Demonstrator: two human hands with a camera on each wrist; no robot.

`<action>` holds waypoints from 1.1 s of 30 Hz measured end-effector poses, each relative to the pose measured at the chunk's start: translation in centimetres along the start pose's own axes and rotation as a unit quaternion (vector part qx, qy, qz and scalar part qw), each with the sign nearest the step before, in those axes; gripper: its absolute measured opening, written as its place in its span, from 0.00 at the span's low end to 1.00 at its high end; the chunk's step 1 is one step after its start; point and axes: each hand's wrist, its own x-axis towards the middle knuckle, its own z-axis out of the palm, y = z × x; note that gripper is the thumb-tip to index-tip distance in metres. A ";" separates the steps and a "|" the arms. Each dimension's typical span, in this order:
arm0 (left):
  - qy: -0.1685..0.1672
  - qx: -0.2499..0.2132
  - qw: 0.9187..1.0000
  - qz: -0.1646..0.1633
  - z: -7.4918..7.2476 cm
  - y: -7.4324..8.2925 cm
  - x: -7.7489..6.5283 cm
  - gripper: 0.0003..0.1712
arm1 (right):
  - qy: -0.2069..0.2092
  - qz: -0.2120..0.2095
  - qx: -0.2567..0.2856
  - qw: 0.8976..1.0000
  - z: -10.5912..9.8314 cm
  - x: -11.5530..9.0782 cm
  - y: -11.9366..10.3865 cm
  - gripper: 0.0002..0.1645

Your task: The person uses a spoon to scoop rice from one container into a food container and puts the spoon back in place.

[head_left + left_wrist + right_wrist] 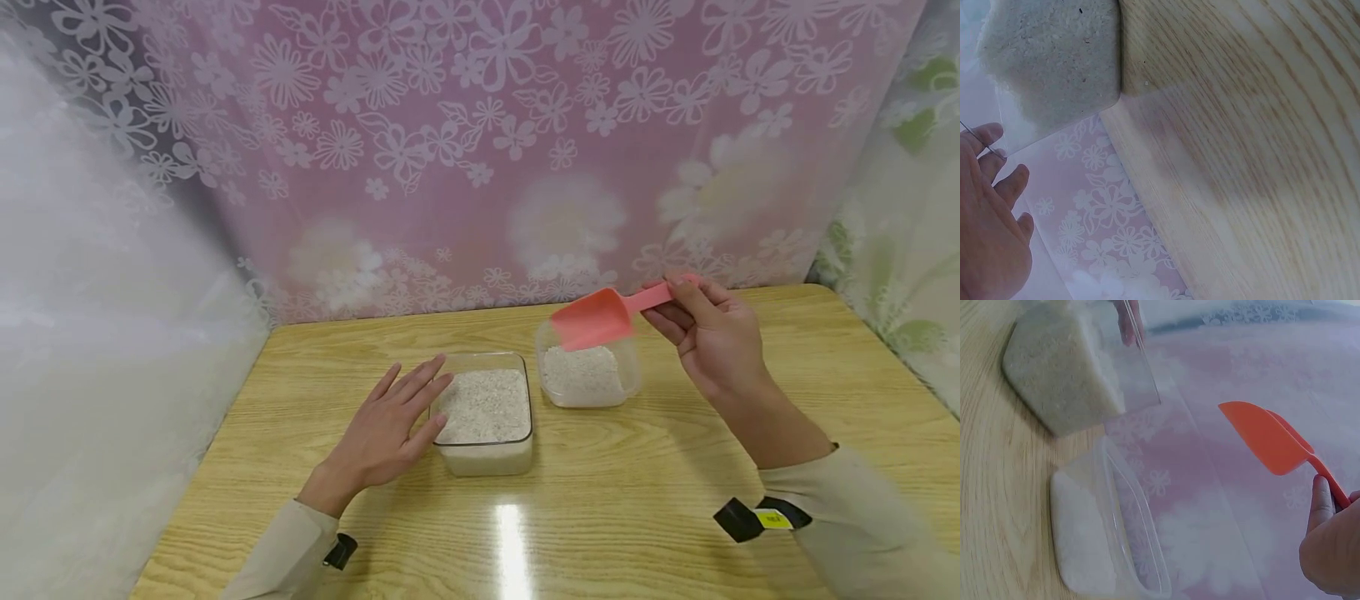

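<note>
My right hand (716,337) grips the handle of a pink-orange scoop (596,318), raised above a small translucent tub (633,375) with white rice (581,371) in it. In the right wrist view the scoop (1266,440) is tilted and no rice shows in it. To the left stands a larger clear square container (487,464), filled well up with rice (487,404). My left hand (382,429) rests its spread, fairly straight fingers against that container's left rim. The left wrist view shows those fingertips (1013,184) by the rim.
Both containers stand on a wood-grain table (637,517), the tub slightly farther back on the right. A pink flowered curtain (465,217) hangs along the table's back edge. Pale sheeting (112,375) hangs on the left, and a leaf-patterned sheet (900,250) on the right.
</note>
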 end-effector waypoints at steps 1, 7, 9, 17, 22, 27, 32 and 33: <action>0.000 0.000 1.000 0.000 0.0 0.0 0.0 0.32 | -0.003 0.002 -0.002 1.000 0.3 0.0 0.3 0.06; 0.001 0.002 1.000 -0.002 0.0 -0.1 -0.1 0.32 | -0.012 0.020 -0.025 0.999 1.6 -0.2 2.0 0.07; 0.001 0.000 1.000 -0.003 0.0 -0.1 -0.1 0.32 | -0.015 0.027 -0.038 0.999 1.9 -0.3 2.7 0.07; -0.002 -0.001 1.000 -0.004 0.1 -0.2 -0.2 0.32 | -0.020 0.068 -0.062 0.996 2.8 -0.5 5.5 0.10; -0.003 -0.004 1.000 -0.002 0.0 -0.1 -0.1 0.32 | -0.011 0.077 -0.097 0.992 3.3 -0.7 7.2 0.07; -0.004 -0.004 1.000 -0.004 0.0 -0.1 -0.1 0.32 | -0.014 0.077 -0.168 0.983 3.9 -1.0 9.0 0.14; -0.004 -0.004 1.000 -0.005 0.1 -0.1 -0.1 0.32 | -0.015 0.070 -0.247 0.966 4.1 -1.4 10.7 0.21; -0.005 -0.004 1.000 -0.005 0.1 -0.1 0.0 0.32 | -0.016 0.067 -0.260 0.963 4.2 -1.5 11.0 0.21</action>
